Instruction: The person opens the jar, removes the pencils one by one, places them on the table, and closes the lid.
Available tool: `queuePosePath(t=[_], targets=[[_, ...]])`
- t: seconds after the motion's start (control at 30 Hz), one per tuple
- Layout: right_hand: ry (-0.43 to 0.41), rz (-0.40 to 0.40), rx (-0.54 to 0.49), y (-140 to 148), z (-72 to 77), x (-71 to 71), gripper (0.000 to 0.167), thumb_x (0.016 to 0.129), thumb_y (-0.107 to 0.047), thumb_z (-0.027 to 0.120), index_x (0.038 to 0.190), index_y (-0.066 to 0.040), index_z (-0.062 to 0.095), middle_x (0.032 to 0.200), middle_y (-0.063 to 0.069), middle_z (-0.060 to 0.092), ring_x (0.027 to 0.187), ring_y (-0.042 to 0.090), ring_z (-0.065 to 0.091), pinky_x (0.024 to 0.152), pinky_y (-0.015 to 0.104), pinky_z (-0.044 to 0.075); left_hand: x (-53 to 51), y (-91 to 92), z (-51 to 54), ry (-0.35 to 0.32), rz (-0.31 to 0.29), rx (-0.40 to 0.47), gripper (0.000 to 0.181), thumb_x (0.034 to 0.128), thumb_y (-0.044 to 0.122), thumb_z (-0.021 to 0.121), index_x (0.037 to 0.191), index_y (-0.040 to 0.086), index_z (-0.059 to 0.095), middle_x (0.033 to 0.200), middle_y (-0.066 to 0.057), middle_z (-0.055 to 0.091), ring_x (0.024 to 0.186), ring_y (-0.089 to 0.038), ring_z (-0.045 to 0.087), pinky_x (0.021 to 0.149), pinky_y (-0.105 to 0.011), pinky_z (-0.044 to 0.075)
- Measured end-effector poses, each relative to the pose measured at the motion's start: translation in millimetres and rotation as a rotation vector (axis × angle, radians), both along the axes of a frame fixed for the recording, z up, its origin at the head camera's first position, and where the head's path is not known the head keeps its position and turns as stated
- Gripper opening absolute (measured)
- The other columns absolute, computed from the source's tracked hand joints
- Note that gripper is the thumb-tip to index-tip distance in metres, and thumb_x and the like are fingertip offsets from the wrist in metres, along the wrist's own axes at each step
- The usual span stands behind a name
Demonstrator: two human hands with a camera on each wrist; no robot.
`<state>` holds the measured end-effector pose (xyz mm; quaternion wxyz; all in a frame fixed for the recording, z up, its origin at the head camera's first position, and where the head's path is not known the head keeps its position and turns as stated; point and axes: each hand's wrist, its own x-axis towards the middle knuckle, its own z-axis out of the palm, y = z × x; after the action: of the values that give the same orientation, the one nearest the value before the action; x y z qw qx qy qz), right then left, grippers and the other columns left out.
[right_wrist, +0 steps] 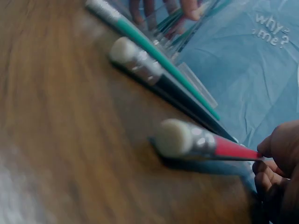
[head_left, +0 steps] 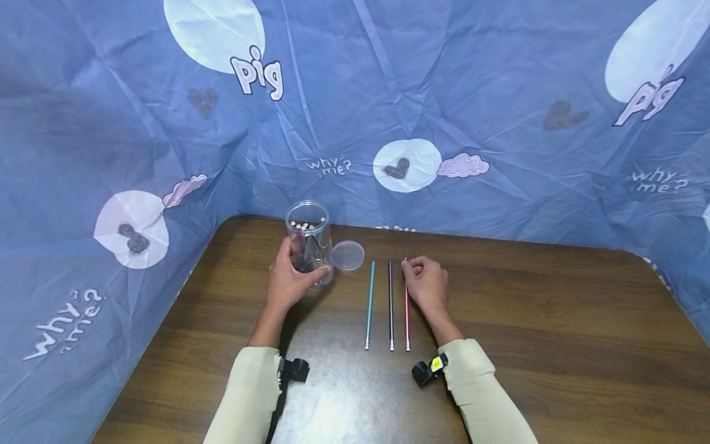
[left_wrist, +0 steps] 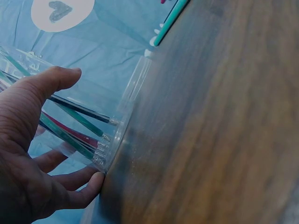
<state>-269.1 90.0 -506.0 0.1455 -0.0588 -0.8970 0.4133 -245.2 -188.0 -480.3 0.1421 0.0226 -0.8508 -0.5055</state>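
Note:
My left hand [head_left: 290, 275] grips a clear plastic jar [head_left: 310, 213] that stands upright on the table. Several pencils [left_wrist: 77, 133] lean inside the jar, their eraser ends at its bottom in the left wrist view. With thumb and fingertips, my right hand [head_left: 428, 283] pinches the far end of a red pencil [head_left: 407, 320]. Its white eraser points toward me, large in the right wrist view. To its left lie a black pencil [head_left: 391, 302] and a teal pencil [head_left: 370, 302], roughly parallel to it.
A round clear lid [head_left: 349, 255] lies flat just right of the jar. The brown wooden table [head_left: 554, 333] reaches back to a blue printed cloth [head_left: 344, 111] hanging behind and at the sides. A black wrist camera [head_left: 424, 373] sits at each cuff.

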Motion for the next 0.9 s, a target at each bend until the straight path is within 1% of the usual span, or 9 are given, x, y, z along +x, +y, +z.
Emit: queuePosePath(t=[0.2, 0.37, 0.5, 0.7, 0.9], targets=[[-0.014, -0.044, 0.078, -1.8, 0.2, 1.5, 0.021, 0.089, -0.032, 0.068, 0.077, -0.015, 0.071, 0.07, -0.002, 0.07, 0.07, 0.025, 0.065, 0.061, 0.044, 0.047, -0.5, 0.0, -1.2, 0.004, -0.005, 0.0, 0.083, 0.068, 0.023, 0.092, 0.137, 0.011, 0.047, 0.124, -0.017, 0.061, 0.109, -0.037, 0.062, 0.094, -0.051, 0.047], [0.004, -0.035, 0.124, -1.2, -1.5, 1.0, 0.021, 0.088, -0.029, 0.068, 0.076, -0.012, 0.069, 0.068, 0.001, 0.069, 0.071, 0.029, 0.066, 0.061, 0.048, 0.048, -0.9, -0.8, -1.7, 0.021, -0.009, 0.003, 0.081, 0.0673, 0.022, 0.093, 0.134, 0.011, 0.048, 0.122, -0.016, 0.061, 0.108, -0.037, 0.063, 0.093, -0.051, 0.047], [-0.003, -0.034, 0.151, -2.0, -1.5, 1.0, 0.021, 0.087, -0.029, 0.069, 0.076, -0.011, 0.069, 0.067, 0.001, 0.068, 0.069, 0.03, 0.066, 0.06, 0.049, 0.048, -1.8, -1.4, -3.1, 0.018, -0.015, 0.007, 0.081, 0.0677, 0.022, 0.093, 0.135, 0.011, 0.048, 0.122, -0.016, 0.061, 0.107, -0.036, 0.063, 0.093, -0.05, 0.047], [-0.026, -0.039, 0.184, -3.3, -2.3, 0.4, 0.02, 0.086, -0.03, 0.071, 0.076, -0.012, 0.068, 0.067, 0.001, 0.068, 0.069, 0.03, 0.065, 0.06, 0.049, 0.048, -0.8, -1.5, -1.7, 0.013, -0.009, 0.0, 0.081, 0.0674, 0.022, 0.093, 0.134, 0.011, 0.048, 0.121, -0.016, 0.061, 0.107, -0.036, 0.063, 0.092, -0.05, 0.048], [-0.042, -0.067, 0.196, -4.7, -2.1, -0.4, 0.02, 0.085, -0.031, 0.071, 0.075, -0.014, 0.067, 0.069, 0.002, 0.068, 0.072, 0.033, 0.066, 0.061, 0.05, 0.048, -0.5, -1.1, -0.3, 0.0, -0.002, -0.013, 0.08, 0.0677, 0.023, 0.093, 0.133, 0.012, 0.048, 0.121, -0.015, 0.061, 0.106, -0.035, 0.063, 0.091, -0.049, 0.048]])
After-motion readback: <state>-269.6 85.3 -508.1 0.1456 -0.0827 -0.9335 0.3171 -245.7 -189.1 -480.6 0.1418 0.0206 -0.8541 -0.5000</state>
